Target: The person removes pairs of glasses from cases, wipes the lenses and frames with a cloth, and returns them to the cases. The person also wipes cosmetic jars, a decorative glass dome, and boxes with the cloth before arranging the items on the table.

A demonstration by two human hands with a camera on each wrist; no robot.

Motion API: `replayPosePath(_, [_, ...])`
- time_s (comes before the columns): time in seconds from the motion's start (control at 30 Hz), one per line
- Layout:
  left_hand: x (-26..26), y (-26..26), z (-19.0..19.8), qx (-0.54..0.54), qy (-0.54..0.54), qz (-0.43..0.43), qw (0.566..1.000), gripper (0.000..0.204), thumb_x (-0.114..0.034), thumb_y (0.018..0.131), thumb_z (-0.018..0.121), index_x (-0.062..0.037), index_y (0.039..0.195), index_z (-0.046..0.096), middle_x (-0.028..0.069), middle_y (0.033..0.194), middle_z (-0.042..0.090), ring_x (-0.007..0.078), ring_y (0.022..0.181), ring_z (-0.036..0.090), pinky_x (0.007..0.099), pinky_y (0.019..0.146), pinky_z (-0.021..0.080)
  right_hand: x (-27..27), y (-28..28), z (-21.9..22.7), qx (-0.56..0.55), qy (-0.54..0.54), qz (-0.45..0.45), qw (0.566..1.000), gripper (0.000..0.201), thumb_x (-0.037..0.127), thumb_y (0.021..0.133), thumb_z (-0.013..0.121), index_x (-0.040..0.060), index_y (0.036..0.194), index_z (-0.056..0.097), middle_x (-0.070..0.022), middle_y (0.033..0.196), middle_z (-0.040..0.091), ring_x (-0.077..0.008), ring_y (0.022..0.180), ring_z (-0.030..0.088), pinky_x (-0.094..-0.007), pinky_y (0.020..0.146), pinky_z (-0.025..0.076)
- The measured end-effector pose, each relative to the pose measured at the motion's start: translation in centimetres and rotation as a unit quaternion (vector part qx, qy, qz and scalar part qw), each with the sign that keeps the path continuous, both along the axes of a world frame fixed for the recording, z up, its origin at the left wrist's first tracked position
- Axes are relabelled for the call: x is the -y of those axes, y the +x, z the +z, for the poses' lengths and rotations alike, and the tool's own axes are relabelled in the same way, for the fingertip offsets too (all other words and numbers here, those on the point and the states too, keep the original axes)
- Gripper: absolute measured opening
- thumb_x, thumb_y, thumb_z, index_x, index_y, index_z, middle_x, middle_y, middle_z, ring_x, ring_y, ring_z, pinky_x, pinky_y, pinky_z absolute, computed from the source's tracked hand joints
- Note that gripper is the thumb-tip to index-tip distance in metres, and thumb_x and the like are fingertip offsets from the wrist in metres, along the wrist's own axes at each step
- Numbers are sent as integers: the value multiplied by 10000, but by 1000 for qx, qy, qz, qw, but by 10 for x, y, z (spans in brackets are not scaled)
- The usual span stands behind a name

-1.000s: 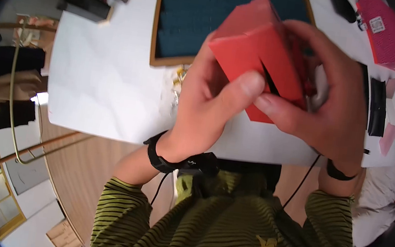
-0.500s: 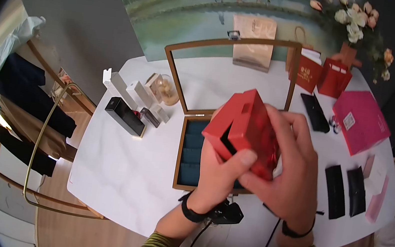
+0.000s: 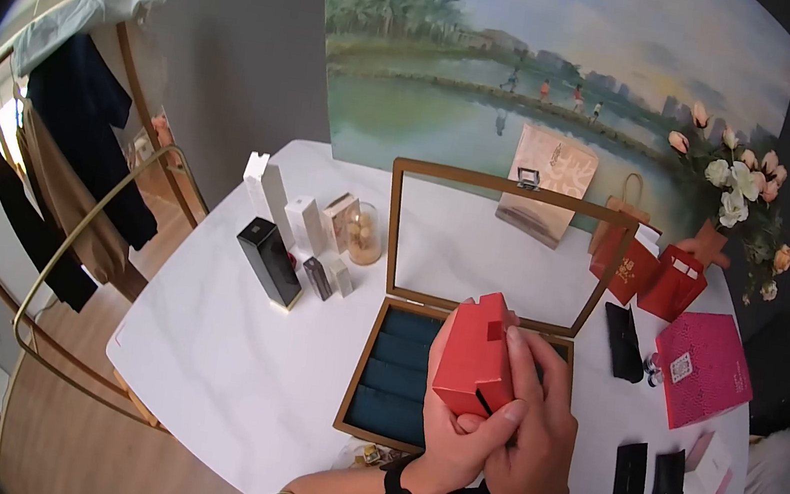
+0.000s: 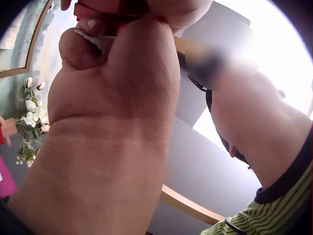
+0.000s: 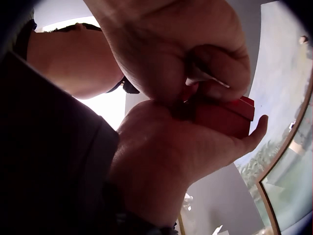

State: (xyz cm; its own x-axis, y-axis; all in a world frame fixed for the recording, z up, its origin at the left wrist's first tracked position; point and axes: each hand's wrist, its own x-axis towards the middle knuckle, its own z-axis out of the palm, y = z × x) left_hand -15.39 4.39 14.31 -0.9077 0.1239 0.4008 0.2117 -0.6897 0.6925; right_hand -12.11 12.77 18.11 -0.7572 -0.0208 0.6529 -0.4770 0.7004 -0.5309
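Note:
Both hands hold a small red cardboard box (image 3: 476, 350) over the front of an open wooden case (image 3: 351, 382) with dark teal padded rows. My left hand (image 3: 455, 453) cups the box from its left side and underneath, thumb across the near end. On the right side my right hand (image 3: 535, 439) grips it, with fingers along the wall. A narrow dark slit shows at the box's near lower edge. In the right wrist view, a thin whitish edge (image 5: 210, 76) peeks out from the right hand's curled fingers; what it belongs to is hidden.
The case's glass lid frame (image 3: 393, 227) stands upright behind. To the left are a black box (image 3: 269, 265), white boxes (image 3: 304, 224) and a glass dome (image 3: 366, 238). Rightward lie black pouches (image 3: 628, 487), a magenta bag (image 3: 706, 367) and red paper bags (image 3: 673, 281).
The head view has tilted up, showing more of the painting and table. The box has turned in the hands, and its dark gap looks narrower. Both hands stay on it.

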Motion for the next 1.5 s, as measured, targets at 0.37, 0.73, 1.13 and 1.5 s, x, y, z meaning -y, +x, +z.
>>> replayPosePath(0.37, [19, 6, 24, -94, -96, 117, 984, 952, -107, 667, 777, 15, 1402, 184, 139, 1260, 440, 201, 1166, 456, 348, 998, 363, 6, 4, -5, 7, -39, 66, 997, 560, 224, 876, 565, 24, 1375, 406, -231, 1307, 433, -388, 1068, 553, -396, 851, 487])
replayPosePath(0.73, [40, 18, 36, -65, 15, 3, 998, 980, -58, 650, 755, 9, 1422, 156, 185, 1257, 443, 266, 1166, 457, 401, 991, 382, 24, 22, 12, -18, -16, 60, 998, 491, 197, 830, 642, 140, 1305, 527, -209, 1266, 410, -336, 952, 623, -364, 736, 578])
replayPosePath(1.13, [31, 37, 37, -41, 18, 11, 999, 936, -84, 644, 745, -18, 1404, 204, 184, 1261, 430, 270, 1154, 454, 410, 962, 414, 10, 41, 23, -45, 31, 83, 995, 502, 139, 806, 659, 52, 1282, 523, -225, 1269, 432, -294, 814, 631, -343, 681, 543])
replayPosePath(1.5, [24, 26, 42, -97, -21, -36, 994, 909, -53, 663, 758, -18, 1397, 223, 172, 1259, 448, 254, 1154, 468, 395, 980, 400, -6, 44, 28, -11, -2, 65, 998, 565, 138, 731, 711, 37, 1257, 532, -211, 1233, 493, -334, 922, 641, -354, 718, 546])
